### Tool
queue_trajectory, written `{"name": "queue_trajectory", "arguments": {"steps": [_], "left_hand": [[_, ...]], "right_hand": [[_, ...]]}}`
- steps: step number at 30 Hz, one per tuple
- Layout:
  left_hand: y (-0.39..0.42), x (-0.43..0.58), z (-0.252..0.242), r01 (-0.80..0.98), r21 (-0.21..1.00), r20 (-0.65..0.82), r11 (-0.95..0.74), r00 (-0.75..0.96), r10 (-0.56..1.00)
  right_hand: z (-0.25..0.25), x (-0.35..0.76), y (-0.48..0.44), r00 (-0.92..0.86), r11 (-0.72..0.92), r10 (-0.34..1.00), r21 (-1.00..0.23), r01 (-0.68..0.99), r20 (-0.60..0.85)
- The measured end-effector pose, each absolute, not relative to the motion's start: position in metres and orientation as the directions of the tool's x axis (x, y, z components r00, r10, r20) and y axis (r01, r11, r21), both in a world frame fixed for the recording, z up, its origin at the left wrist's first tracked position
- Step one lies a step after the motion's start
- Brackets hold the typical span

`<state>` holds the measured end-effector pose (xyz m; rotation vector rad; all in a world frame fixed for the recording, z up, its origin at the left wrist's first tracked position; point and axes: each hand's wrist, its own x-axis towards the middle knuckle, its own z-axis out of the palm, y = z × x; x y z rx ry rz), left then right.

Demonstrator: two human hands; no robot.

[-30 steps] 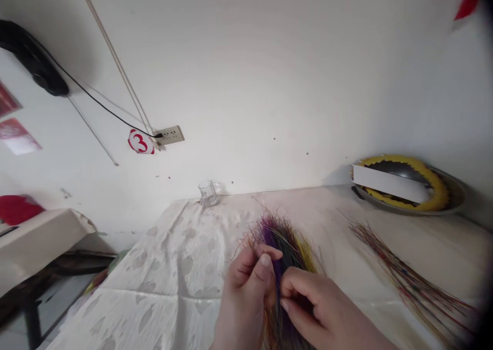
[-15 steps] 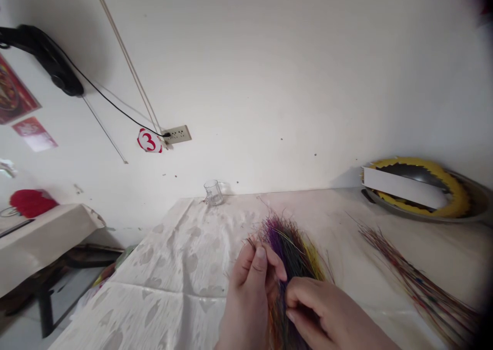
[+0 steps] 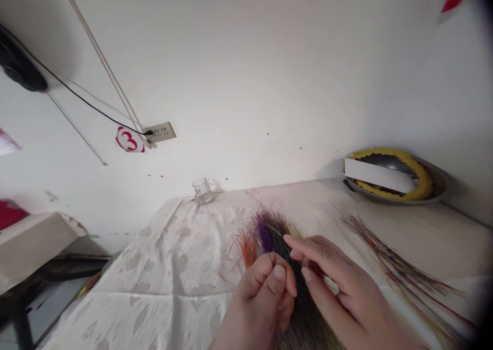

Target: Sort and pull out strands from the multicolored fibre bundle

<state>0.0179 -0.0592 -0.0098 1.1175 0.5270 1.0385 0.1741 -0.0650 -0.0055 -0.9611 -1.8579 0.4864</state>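
A thick bundle of thin coloured strands (image 3: 265, 237), orange, purple, dark green and yellow, lies on the table under my hands. My left hand (image 3: 265, 293) is closed in a pinch over it, with a few fine dark strand tips showing above the thumb and forefinger. Beside it, my right hand (image 3: 339, 283) has its thumb and forefinger apart above the bundle's dark and yellow side. One pale yellow strand sticks out near the right forefinger's tip; whether they touch is unclear. The lower part of the bundle is partly hidden by both hands.
A looser bunch of long mixed strands (image 3: 396, 257) lies to the right. Behind it a metal bowl (image 3: 439, 188) holds a yellow ring (image 3: 421, 178) and a white strip (image 3: 377, 174). A glass mug (image 3: 203, 190) stands by the wall on the patterned tablecloth (image 3: 154, 288).
My right hand has moved up along the bundle and its fingers have spread. The left hand stays pinched, now slightly right and lower, uncovering the orange strands. The view has shifted right.
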Motion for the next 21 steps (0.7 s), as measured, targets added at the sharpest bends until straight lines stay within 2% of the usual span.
{"name": "queue_trajectory", "arguments": {"steps": [5,10,14,18,21], "left_hand": [[-0.062,0.019,-0.009,-0.356,0.934,0.154,0.018,0.449,0.88],[-0.063,0.02,-0.004,-0.361,0.932,0.145,0.019,0.419,0.896],[-0.061,0.019,-0.007,-0.361,0.931,0.114,0.052,0.424,0.899],[-0.061,0.016,-0.007,-0.312,0.946,0.067,0.084,0.444,0.893],[-0.062,0.014,-0.004,-0.271,0.96,0.073,0.063,0.465,0.883]], "right_hand": [[-0.006,0.177,-0.07,-0.34,0.684,0.725,-0.571,0.454,0.599],[-0.003,0.176,-0.07,-0.344,0.708,0.7,-0.546,0.447,0.626],[-0.002,0.174,-0.068,-0.306,0.672,0.74,-0.642,0.369,0.599],[0.001,0.173,-0.066,-0.248,0.547,0.833,-0.802,0.238,0.495],[0.005,0.173,-0.063,-0.255,0.486,0.857,-0.866,0.114,0.447]]}}
